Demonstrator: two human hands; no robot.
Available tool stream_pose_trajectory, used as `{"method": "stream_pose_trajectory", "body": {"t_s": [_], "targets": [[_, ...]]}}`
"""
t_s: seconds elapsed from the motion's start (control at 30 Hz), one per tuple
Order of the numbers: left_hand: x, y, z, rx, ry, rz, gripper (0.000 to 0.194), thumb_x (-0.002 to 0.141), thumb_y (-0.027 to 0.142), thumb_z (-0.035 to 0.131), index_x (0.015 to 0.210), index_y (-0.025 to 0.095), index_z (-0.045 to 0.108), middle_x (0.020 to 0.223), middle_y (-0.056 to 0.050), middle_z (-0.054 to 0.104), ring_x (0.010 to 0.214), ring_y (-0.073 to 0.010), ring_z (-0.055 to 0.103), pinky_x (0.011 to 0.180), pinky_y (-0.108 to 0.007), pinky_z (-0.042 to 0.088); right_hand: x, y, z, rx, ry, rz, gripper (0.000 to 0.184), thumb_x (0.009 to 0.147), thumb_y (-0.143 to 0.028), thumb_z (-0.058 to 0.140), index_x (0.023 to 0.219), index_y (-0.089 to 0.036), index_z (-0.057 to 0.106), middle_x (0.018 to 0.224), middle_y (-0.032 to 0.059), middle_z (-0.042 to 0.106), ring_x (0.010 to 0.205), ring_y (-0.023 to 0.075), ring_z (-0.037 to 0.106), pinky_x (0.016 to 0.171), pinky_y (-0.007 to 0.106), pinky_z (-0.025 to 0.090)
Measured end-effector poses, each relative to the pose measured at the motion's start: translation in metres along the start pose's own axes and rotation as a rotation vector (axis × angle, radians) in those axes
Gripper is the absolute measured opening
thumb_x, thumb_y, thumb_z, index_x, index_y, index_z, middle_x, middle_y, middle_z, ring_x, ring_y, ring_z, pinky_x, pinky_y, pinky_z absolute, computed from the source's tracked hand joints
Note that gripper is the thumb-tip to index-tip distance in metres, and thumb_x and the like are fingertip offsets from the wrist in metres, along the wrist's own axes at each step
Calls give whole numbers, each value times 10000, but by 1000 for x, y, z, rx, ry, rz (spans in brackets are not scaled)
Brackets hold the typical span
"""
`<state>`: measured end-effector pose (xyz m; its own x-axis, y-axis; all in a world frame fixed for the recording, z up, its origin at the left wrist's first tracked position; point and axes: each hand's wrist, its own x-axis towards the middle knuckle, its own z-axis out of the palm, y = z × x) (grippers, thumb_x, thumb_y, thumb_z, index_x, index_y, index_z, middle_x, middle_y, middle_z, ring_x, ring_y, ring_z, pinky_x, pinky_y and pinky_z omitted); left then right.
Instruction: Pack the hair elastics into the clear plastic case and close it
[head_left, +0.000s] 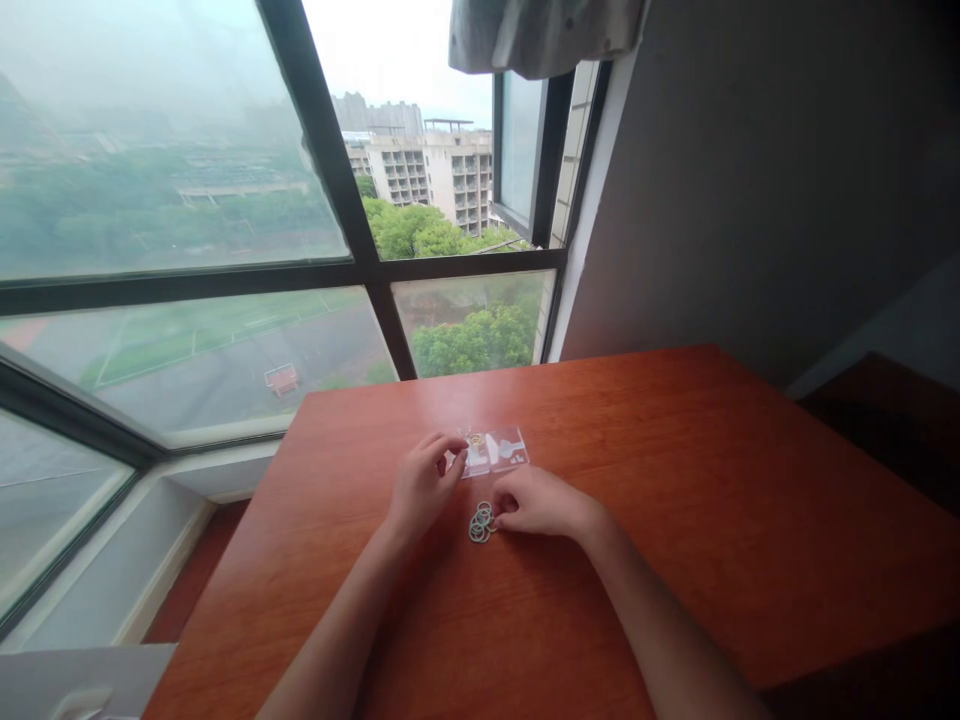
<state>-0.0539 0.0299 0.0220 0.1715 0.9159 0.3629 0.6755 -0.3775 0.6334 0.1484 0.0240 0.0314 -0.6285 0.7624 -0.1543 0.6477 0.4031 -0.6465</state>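
A small clear plastic packet (499, 450) lies flat on the reddish wooden table (675, 480), with a small ring at its left end. My left hand (424, 485) pinches its fingertips together at the packet's left edge; what they hold is too small to name. A little pile of several pale rings (480, 523) sits just in front of the packet. My right hand (536, 503) rests curled on the table, its fingertips touching the right side of that pile.
A large window (225, 230) with dark frames runs along the table's far and left sides, with a low sill (217, 465) below it. A grey wall (750, 200) stands at the right. A darker ledge (900, 420) adjoins the table's right edge.
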Motion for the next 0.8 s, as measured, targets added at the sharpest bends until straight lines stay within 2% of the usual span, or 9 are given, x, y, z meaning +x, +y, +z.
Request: {"method": "stream_pose_trajectory", "body": {"t_s": [0.27,0.57,0.8], "targets": [[-2,0,3,-19,-28,10,129,861,206,532,904,188,652,797,-6,601,604,-107,486,586,-223,390,-2,0,-3,67,-5,-27,42,707,-163,646,669,-170,630,644,-24,607,597,106,512,526,202,311],[-4,8,3,-93,-48,26,141,885,244,536,889,178,661,772,-12,593,604,-104,467,581,-222,383,7,4,-5,127,444,6,48,786,-199,620,743,-184,635,633,-29,593,597,102,513,562,207,332],[-5,16,6,-133,-132,74,174,894,277,529,861,175,666,725,-10,560,614,-108,467,583,-225,382,8,2,-6,150,550,-24,36,788,-209,622,769,-184,638,625,-29,577,591,108,512,564,211,354]]}}
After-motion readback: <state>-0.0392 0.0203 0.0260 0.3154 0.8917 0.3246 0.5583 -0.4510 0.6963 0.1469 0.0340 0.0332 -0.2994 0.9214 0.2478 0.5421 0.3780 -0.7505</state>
